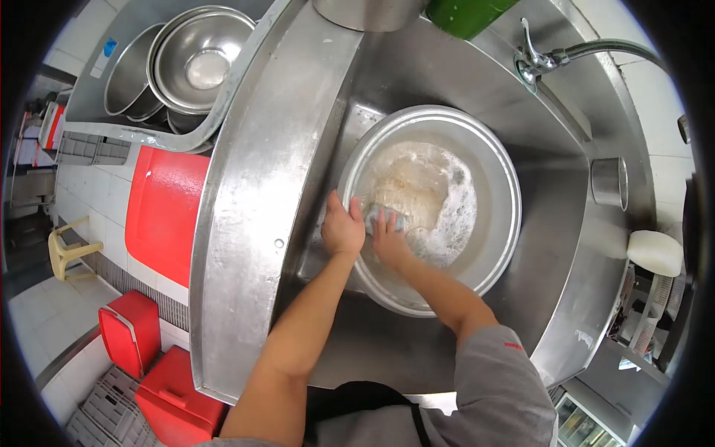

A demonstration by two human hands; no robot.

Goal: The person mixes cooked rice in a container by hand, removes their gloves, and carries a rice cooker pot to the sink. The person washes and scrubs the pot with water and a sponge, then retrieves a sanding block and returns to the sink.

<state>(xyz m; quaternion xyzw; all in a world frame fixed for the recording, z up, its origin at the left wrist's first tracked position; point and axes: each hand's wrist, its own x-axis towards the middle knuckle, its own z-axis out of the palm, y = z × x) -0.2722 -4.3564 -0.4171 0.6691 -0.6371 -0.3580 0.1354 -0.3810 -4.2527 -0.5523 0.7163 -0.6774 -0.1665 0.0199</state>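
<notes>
A large round metal pot (pixel 508 223) stands in the steel sink (pixel 551 190), with cloudy, foamy water (pixel 454 216) inside. My left hand (pixel 343 228) grips the pot's rim at its left side, fingers wrapped over the edge. Inside the pot, my right hand (pixel 387 240) presses a grey scrubbing pad (pixel 383 218) against the inner wall, close to my left hand. The pad is partly covered by my fingers.
A faucet (pixel 530 63) rises at the upper right. Behind the pot stand a green container (pixel 465 15) and a metal vessel (pixel 369 11). A metal cup (pixel 609 182) sits at right. Metal bowls (pixel 202 67) fill a grey tub at upper left, above a red lid (pixel 167 212).
</notes>
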